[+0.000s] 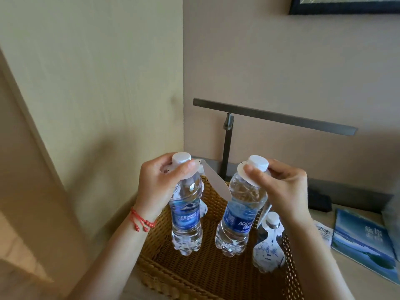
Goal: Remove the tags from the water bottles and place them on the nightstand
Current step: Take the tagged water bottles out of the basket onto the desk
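Observation:
I hold two clear water bottles with blue labels above a wicker basket [201, 282]. My left hand [160, 182] grips the neck of the left bottle [186, 217], whose white paper tag [214, 180] hangs off to the right. My right hand [281, 187] grips the neck of the right bottle [238, 219], thumb pressing on its round white tag [249, 176]. A third bottle [268, 245] with a blue-patterned tag stands in the basket at the right. Another bottle is partly hidden behind the left one.
The basket sits on a light wooden nightstand [324, 267]. A blue booklet [363, 241] and a small white card [324, 230] lie to the right. A dark metal lamp [227, 148] with a long bar stands behind against the wall.

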Motion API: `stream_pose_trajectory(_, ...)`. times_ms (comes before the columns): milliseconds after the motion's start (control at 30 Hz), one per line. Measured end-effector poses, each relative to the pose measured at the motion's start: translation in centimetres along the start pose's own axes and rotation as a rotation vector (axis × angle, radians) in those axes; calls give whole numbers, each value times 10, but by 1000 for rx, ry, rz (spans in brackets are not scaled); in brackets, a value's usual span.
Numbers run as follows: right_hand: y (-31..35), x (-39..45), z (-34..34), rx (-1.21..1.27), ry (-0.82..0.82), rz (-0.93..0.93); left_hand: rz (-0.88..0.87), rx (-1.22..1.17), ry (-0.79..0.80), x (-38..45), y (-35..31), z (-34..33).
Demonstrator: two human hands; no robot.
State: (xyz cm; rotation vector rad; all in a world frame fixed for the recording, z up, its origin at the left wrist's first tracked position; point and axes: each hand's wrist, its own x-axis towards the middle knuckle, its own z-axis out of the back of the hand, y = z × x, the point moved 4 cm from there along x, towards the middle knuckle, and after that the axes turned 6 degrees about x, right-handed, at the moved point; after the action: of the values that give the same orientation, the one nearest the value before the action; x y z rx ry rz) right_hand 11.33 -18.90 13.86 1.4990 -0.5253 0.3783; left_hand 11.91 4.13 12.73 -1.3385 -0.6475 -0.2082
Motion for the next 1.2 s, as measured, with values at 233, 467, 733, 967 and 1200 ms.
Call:
stream_pose_trajectory(233,15,3,40,80,209,52,36,65,-178,-45,-41,-19)
stream_pose_trajectory(467,30,-4,59,100,331,75,142,81,-354,-104,-76,-21)
stream_pose_trajectory(733,48,-37,74,251,386,24,119,206,-445,-160,-116,-21)
stream_pose_trajectory(967,75,-81,98,296,394,33,118,236,-469,-220,-153,-19)
stream_pose_trajectory(1200,98,-140,136,274,411,-8,171,201,-422,-284,-182,-30)
